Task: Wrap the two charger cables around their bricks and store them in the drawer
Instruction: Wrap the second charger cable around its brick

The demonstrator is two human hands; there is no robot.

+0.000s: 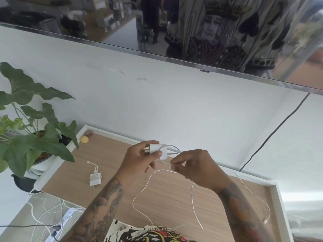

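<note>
Cable [192, 198] lies nearest the camera, its white slack looping across the wood-grain cabinet top [166, 203] and trailing off toward the near right, where its plug end rests close to the white rim. It rises to the right hand [194, 167], whose thumb and forefinger pinch the cord a short way from the brick, apparently to feed it under light tension. Just to the left, the left hand [139, 158] grips the white charger brick [160, 151] between thumb and curled fingers, holding it clear of the surface so the cord can pass around it; one loose loop already arcs beside the brick's far right edge, so the winding looks barely begun. Farther left on the cabinet top rests the second charger [95, 179], its cable already coiled round its brick and its connector tip poking out toward the far side, seemingly parked there until both are ready to store. No drawer can be made out in this view. A potted plant [33, 135] stands at the far left, and a wall-mounted television [174, 32] hangs over the white wall beyond.
</note>
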